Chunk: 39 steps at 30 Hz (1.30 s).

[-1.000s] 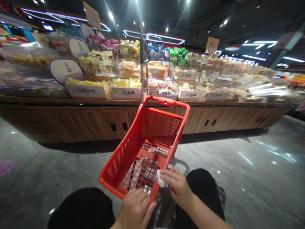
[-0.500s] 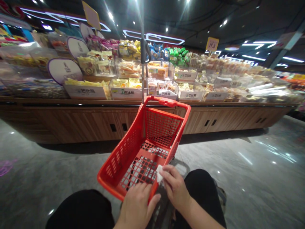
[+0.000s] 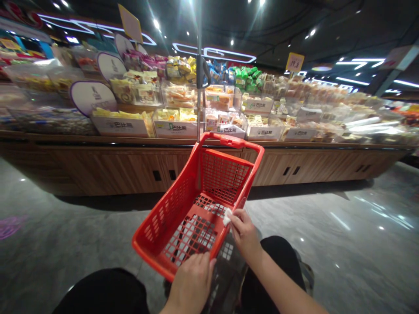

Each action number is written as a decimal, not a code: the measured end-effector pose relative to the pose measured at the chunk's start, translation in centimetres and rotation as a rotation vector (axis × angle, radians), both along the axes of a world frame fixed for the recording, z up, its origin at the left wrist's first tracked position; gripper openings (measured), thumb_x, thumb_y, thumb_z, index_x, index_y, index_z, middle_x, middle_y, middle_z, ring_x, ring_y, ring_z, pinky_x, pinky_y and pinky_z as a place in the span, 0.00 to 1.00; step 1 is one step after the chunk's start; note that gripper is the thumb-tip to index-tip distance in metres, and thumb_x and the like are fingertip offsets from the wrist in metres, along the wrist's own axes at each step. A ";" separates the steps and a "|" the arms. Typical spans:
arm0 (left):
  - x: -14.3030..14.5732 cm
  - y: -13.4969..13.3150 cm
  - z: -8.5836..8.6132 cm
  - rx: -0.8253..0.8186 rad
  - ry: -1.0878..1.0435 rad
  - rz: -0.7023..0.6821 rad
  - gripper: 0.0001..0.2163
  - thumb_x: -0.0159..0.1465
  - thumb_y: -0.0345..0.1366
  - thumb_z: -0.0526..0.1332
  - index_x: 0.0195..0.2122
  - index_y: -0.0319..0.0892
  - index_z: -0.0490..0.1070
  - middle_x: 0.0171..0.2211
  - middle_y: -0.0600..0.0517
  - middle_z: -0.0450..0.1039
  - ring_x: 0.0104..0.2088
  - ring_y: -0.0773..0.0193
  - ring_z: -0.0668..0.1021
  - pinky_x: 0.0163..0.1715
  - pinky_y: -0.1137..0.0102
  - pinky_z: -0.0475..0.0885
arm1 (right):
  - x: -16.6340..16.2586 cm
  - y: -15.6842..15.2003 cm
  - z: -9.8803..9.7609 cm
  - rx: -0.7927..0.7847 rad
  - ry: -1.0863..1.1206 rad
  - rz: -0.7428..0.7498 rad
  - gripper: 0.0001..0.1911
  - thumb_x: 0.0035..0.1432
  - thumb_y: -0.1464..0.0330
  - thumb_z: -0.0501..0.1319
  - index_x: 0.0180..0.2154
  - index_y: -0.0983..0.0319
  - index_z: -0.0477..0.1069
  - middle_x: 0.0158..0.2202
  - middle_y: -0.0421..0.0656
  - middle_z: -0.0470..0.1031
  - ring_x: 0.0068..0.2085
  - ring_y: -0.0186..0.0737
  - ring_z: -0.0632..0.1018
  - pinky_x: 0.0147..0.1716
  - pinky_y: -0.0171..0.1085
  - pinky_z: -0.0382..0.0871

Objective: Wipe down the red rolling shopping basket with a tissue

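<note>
A red plastic shopping basket (image 3: 170, 198) with grid sides and a slotted floor stands in front of me, its inside bare. My left hand (image 3: 193, 277) is closed over the near rim at its right corner, fingertips hooked inside. My right hand (image 3: 242, 229) pinches a small white tissue (image 3: 227, 216) against the basket's right rim, partway along that side. Part of the tissue is hidden by my fingers. Beyond, at the far left corner, a tall grey pole with a black handle (image 3: 200, 72) rises.
Behind the basket runs a wooden display counter (image 3: 114, 170) with bins of packaged snacks (image 3: 178, 93) and white label cards. My knees, in black trousers (image 3: 104, 292), flank the basket's near end. Grey shiny floor (image 3: 327, 226) extends to both sides.
My right hand has moved forward along the right rim with the tissue. My left hand's thumb has drawn in and its fingers have closed over the near corner. The view has shifted slightly.
</note>
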<state>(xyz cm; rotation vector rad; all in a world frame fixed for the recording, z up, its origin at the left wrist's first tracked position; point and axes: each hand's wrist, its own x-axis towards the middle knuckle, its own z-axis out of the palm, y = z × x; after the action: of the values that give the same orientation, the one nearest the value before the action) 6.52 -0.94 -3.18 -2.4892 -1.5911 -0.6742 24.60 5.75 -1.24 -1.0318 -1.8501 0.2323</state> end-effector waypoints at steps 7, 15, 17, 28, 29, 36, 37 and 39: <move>-0.9 0.2 0.0 0.027 -0.018 -0.057 0.13 0.67 0.35 0.47 0.31 0.43 0.68 0.23 0.54 0.72 0.25 0.64 0.76 0.26 0.70 0.71 | -1.0 -1.3 0.1 -0.048 -0.006 0.084 0.15 0.62 0.77 0.52 0.46 0.61 0.72 0.41 0.46 0.66 0.40 0.38 0.73 0.41 0.36 0.72; -1.7 0.1 0.2 0.044 -0.040 -0.081 0.13 0.67 0.35 0.48 0.30 0.44 0.69 0.23 0.54 0.73 0.24 0.66 0.76 0.25 0.72 0.70 | -1.6 -2.2 0.0 -0.061 0.026 0.093 0.17 0.62 0.77 0.51 0.48 0.60 0.71 0.40 0.46 0.66 0.40 0.38 0.73 0.40 0.36 0.73; -2.1 0.0 0.3 0.044 -0.054 -0.091 0.13 0.67 0.34 0.48 0.30 0.44 0.69 0.23 0.54 0.73 0.24 0.66 0.76 0.25 0.71 0.70 | -1.7 -2.6 -0.1 -0.069 0.013 0.139 0.18 0.62 0.78 0.50 0.49 0.59 0.70 0.40 0.46 0.67 0.41 0.38 0.73 0.40 0.36 0.73; -2.9 0.1 0.7 0.050 -0.074 -0.111 0.12 0.67 0.34 0.47 0.33 0.44 0.70 0.24 0.55 0.73 0.24 0.66 0.76 0.25 0.72 0.70 | -2.3 -2.0 0.0 -0.089 -0.017 0.109 0.18 0.62 0.78 0.51 0.49 0.60 0.71 0.40 0.47 0.67 0.41 0.38 0.73 0.41 0.36 0.72; -3.1 0.0 0.8 0.050 -0.079 -0.122 0.12 0.67 0.34 0.48 0.33 0.44 0.70 0.24 0.55 0.73 0.25 0.66 0.76 0.25 0.72 0.70 | -2.5 -2.3 -0.1 -0.093 -0.030 0.140 0.19 0.62 0.78 0.51 0.50 0.60 0.70 0.41 0.47 0.67 0.41 0.38 0.73 0.41 0.36 0.72; -4.8 -0.2 1.1 0.078 -0.055 -0.149 0.13 0.67 0.34 0.48 0.33 0.44 0.71 0.25 0.55 0.75 0.25 0.67 0.76 0.26 0.72 0.72 | -0.8 1.1 0.0 0.013 0.023 -0.027 0.18 0.61 0.78 0.52 0.49 0.58 0.71 0.41 0.47 0.66 0.43 0.40 0.73 0.43 0.40 0.72; -4.9 -0.1 1.1 0.078 -0.054 -0.149 0.13 0.67 0.34 0.48 0.33 0.44 0.71 0.25 0.55 0.75 0.26 0.67 0.76 0.27 0.72 0.72 | -1.0 1.2 0.0 0.015 0.028 -0.045 0.18 0.61 0.78 0.52 0.49 0.58 0.71 0.41 0.47 0.66 0.42 0.40 0.73 0.43 0.40 0.72; -5.3 0.0 1.1 0.072 -0.056 -0.156 0.13 0.67 0.34 0.47 0.33 0.44 0.71 0.25 0.54 0.75 0.26 0.67 0.76 0.27 0.72 0.72 | -1.9 0.4 0.1 -0.003 0.019 -0.023 0.18 0.61 0.78 0.51 0.50 0.59 0.71 0.41 0.47 0.67 0.42 0.40 0.73 0.43 0.39 0.73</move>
<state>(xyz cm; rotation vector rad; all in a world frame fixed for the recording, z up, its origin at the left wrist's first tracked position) 1.23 -0.98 -2.08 -2.5825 -1.3732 -0.8123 22.74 6.19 -1.19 -1.0491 -1.8205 0.2305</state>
